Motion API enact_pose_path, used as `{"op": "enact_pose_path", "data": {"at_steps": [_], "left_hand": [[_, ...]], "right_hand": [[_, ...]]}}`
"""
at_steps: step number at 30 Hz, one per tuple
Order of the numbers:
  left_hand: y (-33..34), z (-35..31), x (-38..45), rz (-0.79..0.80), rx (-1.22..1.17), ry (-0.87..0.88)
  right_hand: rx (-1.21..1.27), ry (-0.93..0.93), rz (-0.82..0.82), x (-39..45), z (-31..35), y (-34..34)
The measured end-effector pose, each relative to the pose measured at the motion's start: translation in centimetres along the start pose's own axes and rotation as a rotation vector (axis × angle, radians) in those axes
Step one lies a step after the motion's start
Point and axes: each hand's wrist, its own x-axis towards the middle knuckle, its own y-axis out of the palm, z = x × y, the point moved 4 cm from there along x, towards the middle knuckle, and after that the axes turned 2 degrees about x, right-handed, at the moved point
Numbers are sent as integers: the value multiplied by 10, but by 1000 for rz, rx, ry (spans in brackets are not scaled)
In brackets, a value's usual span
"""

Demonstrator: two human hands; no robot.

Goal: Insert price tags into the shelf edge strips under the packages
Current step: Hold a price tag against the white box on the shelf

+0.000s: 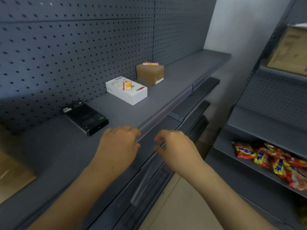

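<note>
A: How far along am I?

B: Barely begun, I'd judge. The shelf (69, 146) carries a brown package (150, 73), a white package (127, 90) and a black package (85, 117), all beyond your hands. The edge strip (166, 107) looks empty.

A: My left hand (118, 145) curls over the strip; my right hand (176, 146) pinches just beside it.

B: Holding a price tag?

A: I can't tell; none shows.

You see a dark grey shelf (149, 100) and a dotted grey back panel (66, 47). The boxes are black (85, 117), white (127, 90) and brown (150, 73). The snack bags (272, 161) are red and yellow.
</note>
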Motion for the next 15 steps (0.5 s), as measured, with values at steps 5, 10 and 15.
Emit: {"op": "enact_pose_path", "data": {"at_steps": [5, 10, 15], "left_hand": [[6, 21, 73, -6, 43, -57], [13, 40, 126, 39, 76, -130], [23, 58, 171, 56, 96, -259]], "right_hand": [[-7, -3, -26, 75, -22, -8], [34, -26, 2, 138, -34, -11], [66, -119, 64, 207, -50, -12]]}}
